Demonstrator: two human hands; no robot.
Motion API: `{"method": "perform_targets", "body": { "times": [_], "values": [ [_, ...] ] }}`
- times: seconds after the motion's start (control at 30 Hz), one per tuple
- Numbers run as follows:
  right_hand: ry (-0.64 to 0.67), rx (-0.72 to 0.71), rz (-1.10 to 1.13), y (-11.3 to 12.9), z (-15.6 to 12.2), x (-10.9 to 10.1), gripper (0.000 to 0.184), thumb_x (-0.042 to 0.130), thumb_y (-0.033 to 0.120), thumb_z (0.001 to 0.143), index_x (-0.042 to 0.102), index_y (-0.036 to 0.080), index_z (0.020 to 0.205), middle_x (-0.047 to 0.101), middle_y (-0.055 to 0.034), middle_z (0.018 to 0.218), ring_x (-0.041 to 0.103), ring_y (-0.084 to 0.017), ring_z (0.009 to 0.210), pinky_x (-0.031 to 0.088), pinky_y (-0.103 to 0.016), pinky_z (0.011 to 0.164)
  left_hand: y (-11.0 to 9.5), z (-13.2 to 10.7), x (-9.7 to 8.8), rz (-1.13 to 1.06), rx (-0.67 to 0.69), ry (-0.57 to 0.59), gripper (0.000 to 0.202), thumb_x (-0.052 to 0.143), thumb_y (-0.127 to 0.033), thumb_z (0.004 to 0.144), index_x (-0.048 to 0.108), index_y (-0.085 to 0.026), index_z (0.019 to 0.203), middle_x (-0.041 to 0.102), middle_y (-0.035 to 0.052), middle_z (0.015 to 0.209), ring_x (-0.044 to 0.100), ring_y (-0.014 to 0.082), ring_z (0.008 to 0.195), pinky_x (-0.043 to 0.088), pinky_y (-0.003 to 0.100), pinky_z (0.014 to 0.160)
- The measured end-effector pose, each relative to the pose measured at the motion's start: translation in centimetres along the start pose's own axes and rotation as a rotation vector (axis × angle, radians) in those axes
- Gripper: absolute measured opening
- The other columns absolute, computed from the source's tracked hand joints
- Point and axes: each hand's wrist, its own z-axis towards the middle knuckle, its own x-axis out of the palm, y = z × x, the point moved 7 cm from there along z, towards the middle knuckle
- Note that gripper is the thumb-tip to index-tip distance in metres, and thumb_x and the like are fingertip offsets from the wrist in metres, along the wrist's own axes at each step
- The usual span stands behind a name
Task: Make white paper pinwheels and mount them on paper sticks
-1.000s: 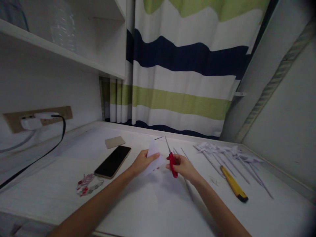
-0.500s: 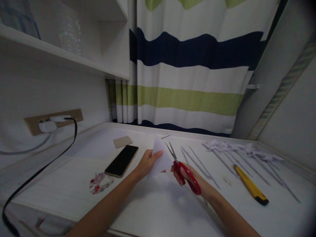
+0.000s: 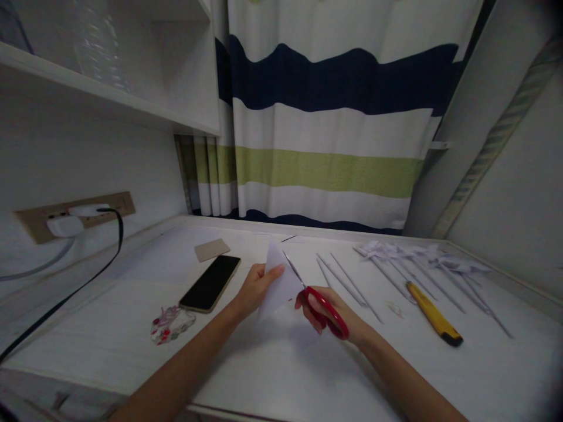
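Head view — left hand [image 3: 256,289] clamped on white paper [image 3: 278,288], right hand [image 3: 343,309] gripping red-handled scissors [image 3: 309,291].

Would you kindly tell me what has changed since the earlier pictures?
The right hand has turned the scissors: the handles have swung out to the right, and the blades have come left, up to the right edge of the paper. Whether they are cutting is unclear. Nothing was taken up or let go. The left hand still holds the paper; the phone and knife stayed put.
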Motion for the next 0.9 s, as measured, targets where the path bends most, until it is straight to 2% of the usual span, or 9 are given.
{"method": "perform_targets", "body": {
  "times": [0.43,0.7,0.9],
  "values": [
    [0.0,0.003,0.023,-0.43,0.12,0.01,0.035,0.043,0.044,0.08,0.055,0.012,0.077,0.043,0.0059,0.041,0.036,-0.005,0.032,0.024,-0.017,0.034,-0.15,-0.17,-0.15,0.012,0.023,-0.041,0.037,0.055,-0.043,0.068,0.057,-0.009,0.055,0.059,0.0044,0.049,0.053,0.0129,0.043,0.036,0.02,0.04],
    [-0.017,0.023,0.012,-0.34,0.08,0.17,0.036,0.042,0.045,0.08,0.055,0.012,0.076,0.045,0.0057,0.039,0.036,-0.005,0.029,0.022,-0.018,0.032,-0.11,-0.18,-0.01,0.013,0.019,-0.018,0.039,0.053,-0.044,0.069,0.059,-0.008,0.058,0.061,0.0069,0.051,0.055,0.0152,0.044,0.039,0.022,0.042],
    [-0.033,0.038,-0.004,-0.33,0.03,-0.01,0.034,0.044,0.044,0.079,0.055,0.013,0.073,0.045,0.0063,0.037,0.035,-0.005,0.028,0.021,-0.017,0.031,0.07,-0.06,-0.15,0.003,0.018,-0.022,0.037,0.054,-0.044,0.068,0.058,-0.009,0.057,0.061,0.0055,0.05,0.055,0.0143,0.043,0.039,0.021,0.041]
  ]
}}
